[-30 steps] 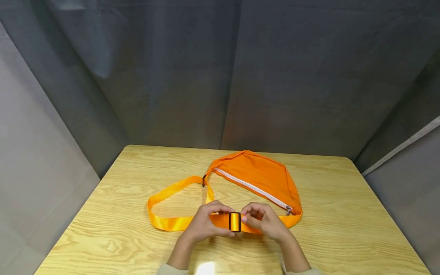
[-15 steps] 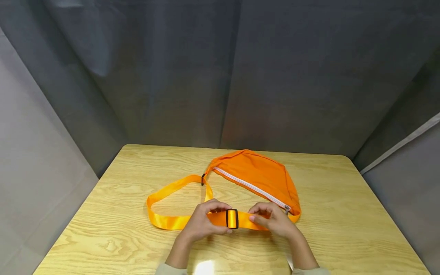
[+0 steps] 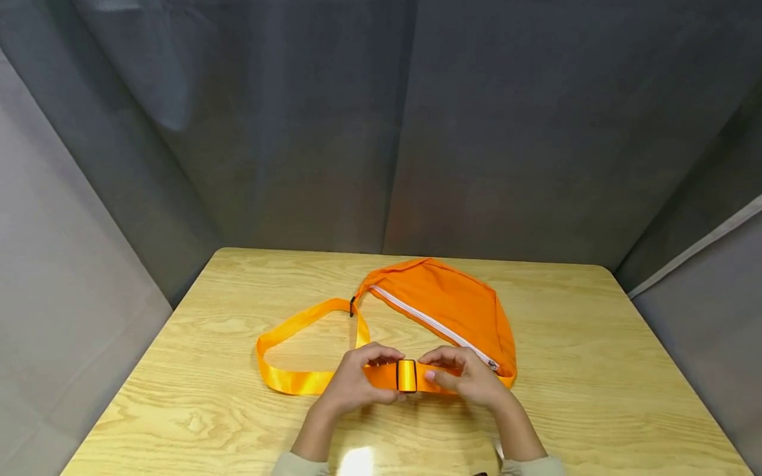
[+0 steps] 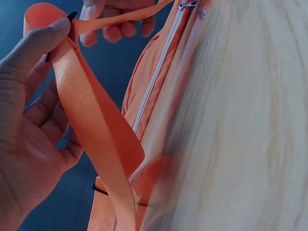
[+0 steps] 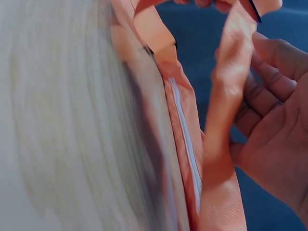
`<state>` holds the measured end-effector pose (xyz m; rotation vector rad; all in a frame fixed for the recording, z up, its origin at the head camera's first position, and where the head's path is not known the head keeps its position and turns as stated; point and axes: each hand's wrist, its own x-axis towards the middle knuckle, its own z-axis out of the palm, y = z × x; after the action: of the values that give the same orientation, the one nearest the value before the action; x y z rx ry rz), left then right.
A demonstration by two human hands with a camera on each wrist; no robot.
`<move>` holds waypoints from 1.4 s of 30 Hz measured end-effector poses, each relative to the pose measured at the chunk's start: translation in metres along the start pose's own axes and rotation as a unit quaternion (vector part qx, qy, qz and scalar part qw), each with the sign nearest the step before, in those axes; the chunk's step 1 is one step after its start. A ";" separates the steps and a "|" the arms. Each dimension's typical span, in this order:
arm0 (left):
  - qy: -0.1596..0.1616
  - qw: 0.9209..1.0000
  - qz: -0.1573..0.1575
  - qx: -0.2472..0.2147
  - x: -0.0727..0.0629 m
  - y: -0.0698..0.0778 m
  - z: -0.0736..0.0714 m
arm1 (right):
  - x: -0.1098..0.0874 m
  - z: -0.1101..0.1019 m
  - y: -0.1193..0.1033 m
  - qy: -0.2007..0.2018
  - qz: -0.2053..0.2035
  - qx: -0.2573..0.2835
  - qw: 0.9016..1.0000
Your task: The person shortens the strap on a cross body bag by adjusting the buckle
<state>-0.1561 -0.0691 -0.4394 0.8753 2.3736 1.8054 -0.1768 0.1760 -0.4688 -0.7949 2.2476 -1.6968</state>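
An orange half-moon bag [image 3: 452,297] with a white zipper [image 3: 425,319] lies on the wooden table, its yellow-orange strap [image 3: 294,382] looping out to the left and across the front. On the strap's front stretch sits a black slider buckle [image 3: 397,376]. My left hand [image 3: 350,387] pinches this buckle by its top and bottom edges, thumb below. Just right of it, my right hand [image 3: 469,380] holds the strap between thumb and fingers. A band of webbing bulges over the buckle's centre bar. In the left wrist view, a folded length of strap [image 4: 91,115] hangs from the buckle.
A small black ring [image 3: 352,306] joins the strap to the bag's left corner. The wooden tabletop [image 3: 595,370] spreads around the bag, with a grey curtain [image 3: 506,132] behind it. A small dark object [image 3: 479,473] shows at the bottom edge.
My right hand slid right along the strap, then came back left toward the buckle. The webbing over the buckle now bulges more. My left hand has kept its hold on the buckle.
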 end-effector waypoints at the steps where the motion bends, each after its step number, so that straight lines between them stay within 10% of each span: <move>1: 0.001 1.000 -0.001 -0.001 0.000 0.000 0.000 | -0.001 -0.003 0.000 0.002 0.007 -0.009 1.000; 19: -0.015 0.999 -0.043 0.000 0.004 0.001 0.005 | 0.003 0.002 0.000 0.007 0.024 0.023 0.999; 42: 0.014 0.999 -0.044 -0.002 0.004 -0.001 0.005 | -0.003 0.018 -0.012 0.065 -0.045 -0.114 0.990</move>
<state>-0.1583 -0.0636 -0.4409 0.7371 2.3838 1.8013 -0.1623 0.1600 -0.4635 -0.8679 2.5674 -1.5901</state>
